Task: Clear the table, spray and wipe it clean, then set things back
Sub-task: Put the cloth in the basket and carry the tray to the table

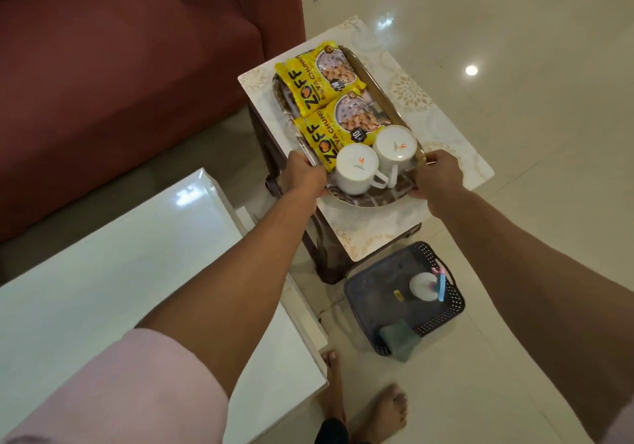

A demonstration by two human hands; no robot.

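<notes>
A long metal tray point(362, 200) lies over the small side table point(442, 134), which has a pale patterned top. Two yellow snack packets point(310, 83) and two white mugs point(355, 172) turned upside down are on the tray. My left hand point(303, 177) grips the tray's near left rim. My right hand point(437, 177) grips its near right rim. Whether the tray touches the table top cannot be told. The white glossy coffee table point(103, 272) stands at the lower left.
A dark perforated basket point(446, 313) sits on the floor under my right arm, holding a spray bottle point(427, 284) and a green cloth point(399, 340) at its corner. A maroon sofa point(120, 66) fills the upper left. My bare feet point(377, 409) stand on pale tiles.
</notes>
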